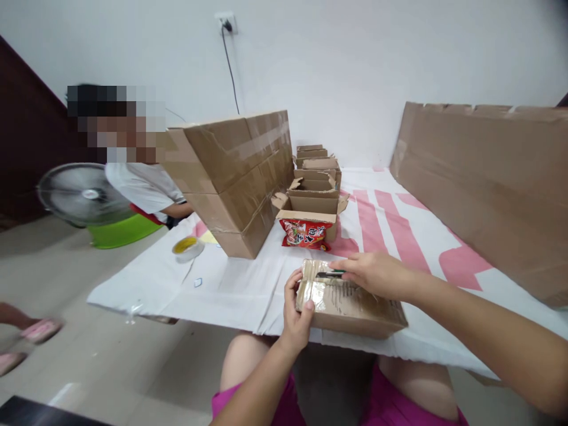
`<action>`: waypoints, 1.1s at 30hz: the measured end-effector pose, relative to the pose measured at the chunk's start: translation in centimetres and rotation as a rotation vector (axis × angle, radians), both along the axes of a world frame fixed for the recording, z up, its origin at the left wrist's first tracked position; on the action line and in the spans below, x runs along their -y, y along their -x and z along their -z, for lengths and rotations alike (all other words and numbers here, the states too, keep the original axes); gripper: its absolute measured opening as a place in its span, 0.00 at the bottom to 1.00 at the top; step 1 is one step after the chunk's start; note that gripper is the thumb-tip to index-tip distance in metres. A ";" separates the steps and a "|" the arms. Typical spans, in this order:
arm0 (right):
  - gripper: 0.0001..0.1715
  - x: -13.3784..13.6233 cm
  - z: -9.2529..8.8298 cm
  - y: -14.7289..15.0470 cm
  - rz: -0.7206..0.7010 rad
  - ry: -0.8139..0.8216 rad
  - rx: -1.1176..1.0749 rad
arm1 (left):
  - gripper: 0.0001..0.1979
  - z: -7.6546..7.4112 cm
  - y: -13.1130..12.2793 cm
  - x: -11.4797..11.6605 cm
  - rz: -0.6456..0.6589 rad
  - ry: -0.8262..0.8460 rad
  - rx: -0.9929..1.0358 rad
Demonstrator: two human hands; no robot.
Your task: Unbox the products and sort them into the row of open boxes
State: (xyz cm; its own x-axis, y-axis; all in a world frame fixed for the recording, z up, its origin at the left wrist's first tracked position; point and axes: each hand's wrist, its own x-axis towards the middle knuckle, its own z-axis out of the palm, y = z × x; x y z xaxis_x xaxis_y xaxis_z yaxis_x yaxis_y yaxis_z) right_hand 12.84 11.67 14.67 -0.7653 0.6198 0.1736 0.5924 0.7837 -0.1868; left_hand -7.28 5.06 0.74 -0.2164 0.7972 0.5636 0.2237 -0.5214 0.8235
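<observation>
A taped cardboard box point(355, 316) lies on the cloth-covered table right in front of me. My left hand point(298, 313) grips the box's left end, thumb on the top face and fingers along the far side. In my right hand point(370, 273) is a box cutter point(331, 274), its blade pointing left over the clear tape on the box top. Whether the blade touches the tape I cannot tell. Just beyond the box sits a red snack packet point(306, 235), leaning against an open cardboard box point(313, 207).
Several open boxes point(315, 180) stand in a row behind. A stack of closed boxes point(235, 177) rises on the left, a large cardboard piece point(483, 189) on the right. A tape roll point(187, 248) lies at left. A person point(142, 183) sits beyond the stack near a fan point(91, 194).
</observation>
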 end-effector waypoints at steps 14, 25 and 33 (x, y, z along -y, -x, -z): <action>0.18 0.3 -2.8 -0.3 -0.132 -0.001 0.371 | 0.26 0.2 -0.1 0.2 0.060 -0.013 0.058; 0.15 3.5 -3.3 -5.1 -0.018 -0.045 0.376 | 0.23 0.2 0.0 -0.2 0.081 0.003 0.062; 0.20 5.0 -3.3 -9.2 0.068 0.062 0.317 | 0.23 0.6 0.2 -0.4 0.083 0.011 0.065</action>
